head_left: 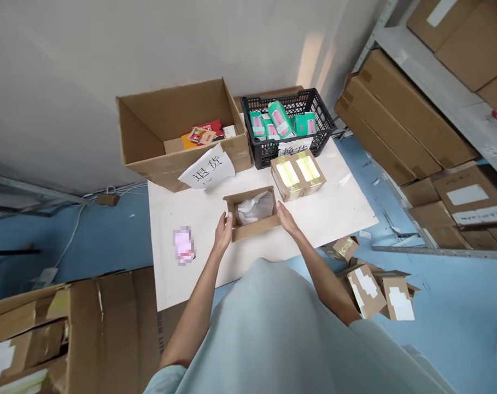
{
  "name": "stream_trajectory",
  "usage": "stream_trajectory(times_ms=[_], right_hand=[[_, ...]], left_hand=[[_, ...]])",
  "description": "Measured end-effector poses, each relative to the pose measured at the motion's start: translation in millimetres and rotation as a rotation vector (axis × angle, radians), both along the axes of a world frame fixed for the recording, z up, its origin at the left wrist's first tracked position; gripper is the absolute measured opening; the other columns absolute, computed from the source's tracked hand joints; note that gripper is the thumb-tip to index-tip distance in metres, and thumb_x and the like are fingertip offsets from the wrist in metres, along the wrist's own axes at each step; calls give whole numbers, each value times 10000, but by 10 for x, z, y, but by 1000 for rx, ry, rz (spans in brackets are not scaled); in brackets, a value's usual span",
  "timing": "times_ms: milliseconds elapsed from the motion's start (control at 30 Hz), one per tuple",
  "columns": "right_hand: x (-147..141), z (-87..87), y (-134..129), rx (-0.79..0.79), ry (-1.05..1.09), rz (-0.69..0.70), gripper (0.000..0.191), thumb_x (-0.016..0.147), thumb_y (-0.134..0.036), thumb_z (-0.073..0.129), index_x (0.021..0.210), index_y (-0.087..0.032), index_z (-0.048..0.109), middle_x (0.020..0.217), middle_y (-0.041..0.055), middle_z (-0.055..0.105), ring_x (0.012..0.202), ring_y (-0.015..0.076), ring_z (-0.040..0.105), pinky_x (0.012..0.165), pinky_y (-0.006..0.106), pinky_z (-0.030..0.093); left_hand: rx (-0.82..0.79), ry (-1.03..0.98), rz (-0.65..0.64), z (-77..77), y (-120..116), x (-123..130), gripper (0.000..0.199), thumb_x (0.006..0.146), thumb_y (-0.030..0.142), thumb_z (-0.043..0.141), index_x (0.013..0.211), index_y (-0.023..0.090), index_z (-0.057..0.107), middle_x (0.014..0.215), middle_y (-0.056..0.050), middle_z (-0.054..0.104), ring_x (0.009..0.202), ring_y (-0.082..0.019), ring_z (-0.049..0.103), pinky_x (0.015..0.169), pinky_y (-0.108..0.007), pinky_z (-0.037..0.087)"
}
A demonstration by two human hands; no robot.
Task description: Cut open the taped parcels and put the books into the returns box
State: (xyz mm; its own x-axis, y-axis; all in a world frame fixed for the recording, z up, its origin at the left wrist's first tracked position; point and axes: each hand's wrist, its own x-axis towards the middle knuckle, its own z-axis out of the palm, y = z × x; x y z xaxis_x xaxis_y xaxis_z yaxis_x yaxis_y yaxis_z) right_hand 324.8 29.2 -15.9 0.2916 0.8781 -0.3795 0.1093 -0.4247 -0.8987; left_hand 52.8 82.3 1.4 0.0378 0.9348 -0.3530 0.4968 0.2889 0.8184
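Observation:
Between my two hands an opened small cardboard box rests on the white tabletop. Inside it lies crumpled white wrapping; whatever may be under that is hidden. My left hand grips the box's left end, thumb up along the wall. At the right end my right hand holds it the same way. Just beyond my right hand stand two taped cartons side by side with white labels. Left of my left hand lies a blurred pink item.
A large cardboard box with assorted small packets and a paper sign stands at the back. Beside it a black crate holds several green-and-pink boxes. Opened cartons lie on the floor, near shelving at right.

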Motion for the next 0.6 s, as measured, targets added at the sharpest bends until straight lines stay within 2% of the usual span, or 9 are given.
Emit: stream_trajectory(times_ms=[133, 267, 400, 500, 600], right_hand=[[-49, 215, -577, 101, -8, -146, 1052, 938, -979, 409, 1708, -267, 497, 1784, 49, 439, 1690, 280, 352, 1419, 468, 206], [-132, 429, -1277, 109, -58, -271, 959, 974, -937, 438, 1666, -284, 562, 1727, 53, 530, 1659, 294, 411, 1411, 497, 244], [-280, 554, -1997, 79, -164, -407, 874, 1022, -883, 430, 1599, -261, 639, 1659, 74, 608, 1618, 303, 476, 1385, 532, 320], [-342, 616, -2551, 34, -211, -543, 787, 1050, -832, 446, 1542, -270, 696, 1548, 83, 704, 1583, 316, 521, 1363, 552, 363], [-338, 647, -3081, 19, -190, -675, 778, 1052, -834, 435, 1534, -285, 702, 1553, 69, 701, 1573, 318, 533, 1346, 541, 393]], left_hand=[[70, -104, -45, 268, -309, -110, 794, 1081, 727, 433, 1653, 180, 499, 1732, -182, 495, 1633, -338, 442, 1356, -492, 331], [122, -164, -151, 429, -582, -148, 746, 1076, 710, 487, 1604, 187, 553, 1610, -184, 619, 1564, -340, 525, 1304, -494, 426], [117, -226, -308, 391, -844, 44, 728, 1065, 704, 533, 1566, 178, 581, 1533, -194, 665, 1488, -340, 596, 1215, -478, 529], [80, -265, -438, 311, -1090, 291, 742, 1050, 704, 565, 1545, 151, 594, 1497, -209, 682, 1428, -330, 644, 1174, -467, 563], [32, -281, -580, 247, -1372, 560, 717, 1043, 682, 596, 1537, 163, 598, 1498, -207, 681, 1393, -316, 671, 1156, -462, 575]])
